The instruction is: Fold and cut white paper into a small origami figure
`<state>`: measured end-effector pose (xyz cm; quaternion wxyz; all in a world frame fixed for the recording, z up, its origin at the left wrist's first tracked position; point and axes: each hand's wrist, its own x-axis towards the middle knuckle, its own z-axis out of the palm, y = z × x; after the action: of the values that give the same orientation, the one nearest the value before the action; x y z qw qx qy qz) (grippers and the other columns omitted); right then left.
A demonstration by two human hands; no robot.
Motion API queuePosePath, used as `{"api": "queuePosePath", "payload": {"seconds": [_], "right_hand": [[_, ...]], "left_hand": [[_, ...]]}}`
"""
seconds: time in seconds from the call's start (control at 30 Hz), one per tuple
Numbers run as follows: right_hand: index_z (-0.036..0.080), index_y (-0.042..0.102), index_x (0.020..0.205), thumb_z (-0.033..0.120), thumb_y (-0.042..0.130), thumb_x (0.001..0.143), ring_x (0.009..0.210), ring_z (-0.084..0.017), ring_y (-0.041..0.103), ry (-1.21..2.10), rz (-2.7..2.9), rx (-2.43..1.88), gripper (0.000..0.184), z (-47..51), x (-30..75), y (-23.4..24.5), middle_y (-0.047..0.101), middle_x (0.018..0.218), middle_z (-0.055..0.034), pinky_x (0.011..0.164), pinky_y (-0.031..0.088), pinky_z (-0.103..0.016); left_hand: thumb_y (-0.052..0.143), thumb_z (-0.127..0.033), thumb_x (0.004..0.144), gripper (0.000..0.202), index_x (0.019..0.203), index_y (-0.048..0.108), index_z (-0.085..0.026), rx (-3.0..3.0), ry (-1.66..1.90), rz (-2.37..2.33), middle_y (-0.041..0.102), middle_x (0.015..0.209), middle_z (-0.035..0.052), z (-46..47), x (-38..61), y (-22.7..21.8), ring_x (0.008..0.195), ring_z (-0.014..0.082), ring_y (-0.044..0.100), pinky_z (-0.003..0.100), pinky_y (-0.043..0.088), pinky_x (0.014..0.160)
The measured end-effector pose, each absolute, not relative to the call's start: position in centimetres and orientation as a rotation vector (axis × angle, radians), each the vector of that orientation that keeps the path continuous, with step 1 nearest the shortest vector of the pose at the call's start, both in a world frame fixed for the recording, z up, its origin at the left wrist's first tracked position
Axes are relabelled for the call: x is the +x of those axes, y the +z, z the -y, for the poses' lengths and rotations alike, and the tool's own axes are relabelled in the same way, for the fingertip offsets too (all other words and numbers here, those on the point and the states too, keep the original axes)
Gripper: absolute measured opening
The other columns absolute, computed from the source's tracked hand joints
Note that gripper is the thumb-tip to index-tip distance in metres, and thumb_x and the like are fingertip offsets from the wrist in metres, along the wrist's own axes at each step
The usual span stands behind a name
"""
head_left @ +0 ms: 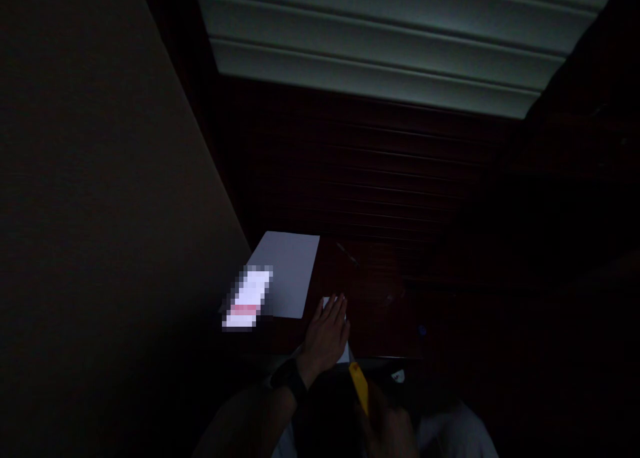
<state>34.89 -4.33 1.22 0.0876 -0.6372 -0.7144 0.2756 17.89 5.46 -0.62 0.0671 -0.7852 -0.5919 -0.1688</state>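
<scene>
Head view shows a very dark place, where the left hand (327,335) of the person lies with its palm down on a small white paper (343,357), at the near edge of a reddish-brown table (373,321). The fingers of this hand are extended and only a little apart; it is flat and does not grip the paper. Parts of the paper can be seen beyond the fingertips and at the near right side of the hand. On the left wrist there is a dark band (289,378).

The right hand (395,431), nearer and to the right, is closed around a yellow tool (360,386), whose far end points toward the paper. What kind of tool it is, I cannot tell.

To the far left of the left hand lies a large white sheet (293,271), with a bright, blurred rectangle (249,298) at its near left part. A thin pen-like object (347,254) lies to the right of the sheet.
</scene>
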Motion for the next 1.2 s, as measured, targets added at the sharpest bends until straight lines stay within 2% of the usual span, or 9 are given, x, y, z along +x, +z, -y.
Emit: {"api": "queuePosePath", "payload": {"seconds": [0.17, 0.33, 0.6, 0.77, 1.0, 1.2], "right_hand": [[0.018, 0.049, 0.123, 0.043, 0.043, 0.084, 0.08, -0.023, 0.067, 0.87, 2.114, -1.842, 0.047, 4.2, 34.8, 1.0, 0.07, 0.091, -0.0102, 0.068, 0.048, -0.025], [0.016, 0.05, 0.122, 0.043, 0.041, 0.085, 0.083, -0.022, 0.066, 0.924, 2.094, -1.781, 0.047, 4.0, 34.3, 0.7, 0.068, 0.098, -0.0116, 0.07, 0.048, -0.024], [0.016, 0.049, 0.123, 0.04, 0.041, 0.085, 0.088, -0.023, 0.064, 0.948, 2.098, -1.774, 0.045, 4.2, 34.3, 0.5, 0.066, 0.104, -0.0118, 0.073, 0.048, -0.026], [0.017, 0.047, 0.124, 0.037, 0.04, 0.086, 0.092, -0.022, 0.063, 0.943, 2.119, -1.722, 0.044, 3.9, 35.0, -0.4, 0.065, 0.105, -0.0103, 0.077, 0.047, -0.026], [0.013, 0.049, 0.122, 0.036, 0.04, 0.087, 0.09, -0.022, 0.063, 0.887, 2.14, -1.714, 0.042, 3.6, 34.2, -0.5, 0.065, 0.104, -0.0122, 0.076, 0.047, -0.025], [0.014, 0.048, 0.123, 0.035, 0.037, 0.088, 0.097, -0.023, 0.06, 0.878, 2.128, -1.708, 0.042, 3.9, 34.1, -1.3, 0.062, 0.111, -0.0121, 0.08, 0.046, -0.027]], "left_hand": [[0.028, -0.025, 0.09, 0.046, 0.135, 0.029, -0.017, -2.441, -0.514, 1.71, 0.032, 0.141, 0.0054, -5.6, 17.1, -0.5, 0.132, 0.0203, 0.019, 0.045, 0.017, 0.108], [0.029, -0.024, 0.09, 0.045, 0.135, 0.03, -0.019, -2.438, -0.516, 1.722, 0.034, 0.14, 0.0047, -5.3, 17.1, -0.4, 0.132, 0.0214, 0.017, 0.048, 0.016, 0.107], [0.028, -0.023, 0.09, 0.048, 0.137, 0.024, -0.012, -2.44, -0.511, 1.749, 0.029, 0.142, 0.0087, -5.1, 17.2, -0.7, 0.131, 0.0202, 0.02, 0.043, 0.018, 0.108], [0.027, -0.023, 0.091, 0.045, 0.136, 0.027, -0.017, -2.463, -0.515, 1.711, 0.033, 0.14, 0.0056, -5.2, 16.8, -0.3, 0.131, 0.0197, 0.023, 0.042, 0.02, 0.107], [0.028, -0.024, 0.09, 0.046, 0.136, 0.027, -0.021, -2.438, -0.519, 1.707, 0.033, 0.14, 0.0033, -5.1, 16.7, 0.1, 0.131, 0.0211, 0.021, 0.047, 0.016, 0.108], [0.029, -0.024, 0.09, 0.048, 0.137, 0.025, -0.018, -2.429, -0.516, 1.72, 0.03, 0.142, 0.0047, -5.0, 16.8, -0.2, 0.131, 0.0213, 0.02, 0.046, 0.015, 0.108]]}}
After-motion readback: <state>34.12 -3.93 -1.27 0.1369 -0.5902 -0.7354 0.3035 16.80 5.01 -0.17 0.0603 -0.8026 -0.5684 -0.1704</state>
